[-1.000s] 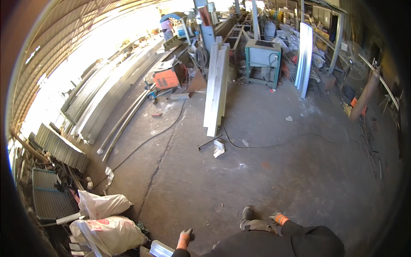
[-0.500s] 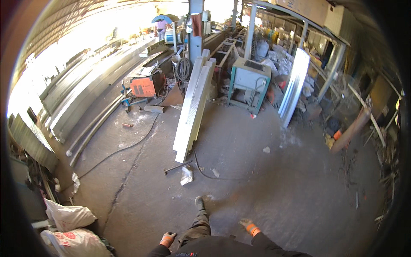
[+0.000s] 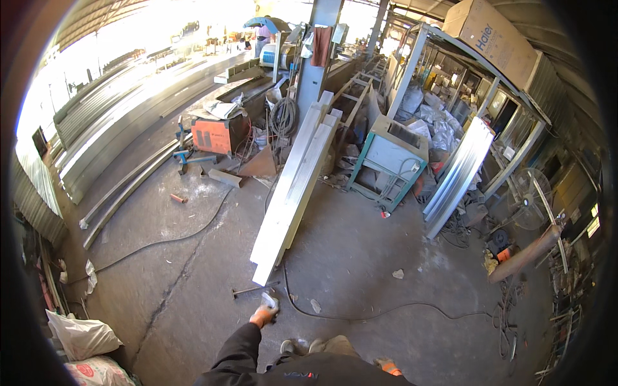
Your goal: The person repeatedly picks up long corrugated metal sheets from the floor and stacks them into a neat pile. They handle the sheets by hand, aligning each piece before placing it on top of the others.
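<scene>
My left hand point(image 3: 262, 315), in an orange work glove, is stretched forward and low, just short of the near end of a stack of long metal profiles point(image 3: 299, 186). A white scrap point(image 3: 270, 298) shows at its fingertips; whether the hand touches it, I cannot tell. The fingers are too small and blurred to read. Beside the hand a metal bar with a cross end point(image 3: 248, 291) lies on the floor. The profiles slope up and lean against a blue-grey column point(image 3: 313, 74). My right hand point(image 3: 388, 367), gloved too, hangs by my body, its fingers mostly hidden.
A dark cable point(image 3: 380, 315) snakes across the concrete floor. An orange machine point(image 3: 212, 134) stands left of the profiles, a green-framed cabinet point(image 3: 394, 157) to the right. More bright metal sheets point(image 3: 458, 177) lean beyond it. White sacks point(image 3: 84, 336) lie at lower left. A person point(image 3: 262, 35) is far back.
My left hand has moved forward, away from my body, to the white scrap. The right hand has drawn back toward my body. My view has shifted, and the stack appears closer.
</scene>
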Demonstrator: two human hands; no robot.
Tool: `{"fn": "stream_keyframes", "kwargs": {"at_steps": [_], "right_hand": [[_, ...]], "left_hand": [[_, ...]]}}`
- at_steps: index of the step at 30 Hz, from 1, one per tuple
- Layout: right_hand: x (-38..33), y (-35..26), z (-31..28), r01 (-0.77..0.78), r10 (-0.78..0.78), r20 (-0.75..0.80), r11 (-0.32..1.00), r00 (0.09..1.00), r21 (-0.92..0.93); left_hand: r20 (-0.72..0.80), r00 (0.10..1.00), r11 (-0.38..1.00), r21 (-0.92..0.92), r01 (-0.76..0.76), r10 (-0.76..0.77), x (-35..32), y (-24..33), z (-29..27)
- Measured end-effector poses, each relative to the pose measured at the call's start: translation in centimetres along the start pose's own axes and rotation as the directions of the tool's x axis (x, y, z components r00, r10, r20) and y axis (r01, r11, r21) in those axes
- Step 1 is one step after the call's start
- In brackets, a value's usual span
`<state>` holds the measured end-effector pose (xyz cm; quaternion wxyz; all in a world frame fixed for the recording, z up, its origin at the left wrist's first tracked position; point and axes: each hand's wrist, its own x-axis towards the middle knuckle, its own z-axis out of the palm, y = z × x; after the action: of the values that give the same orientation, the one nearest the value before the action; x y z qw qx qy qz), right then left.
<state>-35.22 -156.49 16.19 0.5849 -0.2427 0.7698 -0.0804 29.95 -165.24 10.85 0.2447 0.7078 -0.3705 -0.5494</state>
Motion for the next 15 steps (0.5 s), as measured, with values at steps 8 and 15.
{"fn": "stream_keyframes", "kwargs": {"at_steps": [8, 15], "right_hand": [[15.7, -22.0, 4.5, 0.293, -0.235, 0.231, 0.920, 0.944, -0.262], [34.3, -42.2, 4.9, 0.509, -0.156, 0.488, 0.367, 0.859, -0.779]], "left_hand": [[-0.055, 0.977, 0.938, 0.296, -0.180, 0.205, 20.3, 16.7, -4.1], [-0.129, 0.987, 0.960, 0.250, 0.127, -0.097, 20.2, 18.5, -4.6]]}}
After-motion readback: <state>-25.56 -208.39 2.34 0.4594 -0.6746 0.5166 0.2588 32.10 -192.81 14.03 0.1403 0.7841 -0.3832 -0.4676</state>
